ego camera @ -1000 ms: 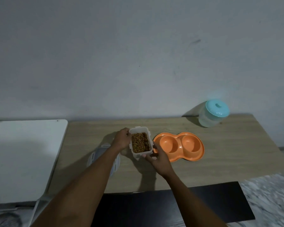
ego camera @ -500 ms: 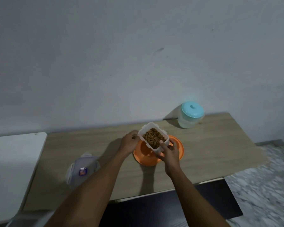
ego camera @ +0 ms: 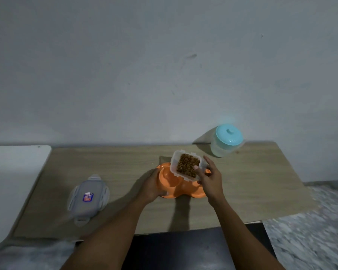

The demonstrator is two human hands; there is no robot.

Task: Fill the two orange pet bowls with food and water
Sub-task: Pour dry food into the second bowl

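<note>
A: Orange bowl [ego camera: 165, 177], where?
B: On worktop [ego camera: 125, 168], btwn both hands. L hand [ego camera: 149, 188] holds its left rim; R hand [ego camera: 211, 180] grips open food box [ego camera: 186, 165], tilted just above it.

A plain grey-white wall [ego camera: 105, 65] fills the upper half of the view, with a small dark mark [ego camera: 192, 56] near 12 o'clock. Against it stands a light wooden table [ego camera: 261, 191], and at 9 o'clock a white tabletop [ego camera: 12, 182] with a rounded corner lies just beside it. At 6 o'clock a black surface [ego camera: 183, 250] shows below the table edge, at 4 o'clock a grey speckled floor [ego camera: 310, 240]; the light is dim.
</note>
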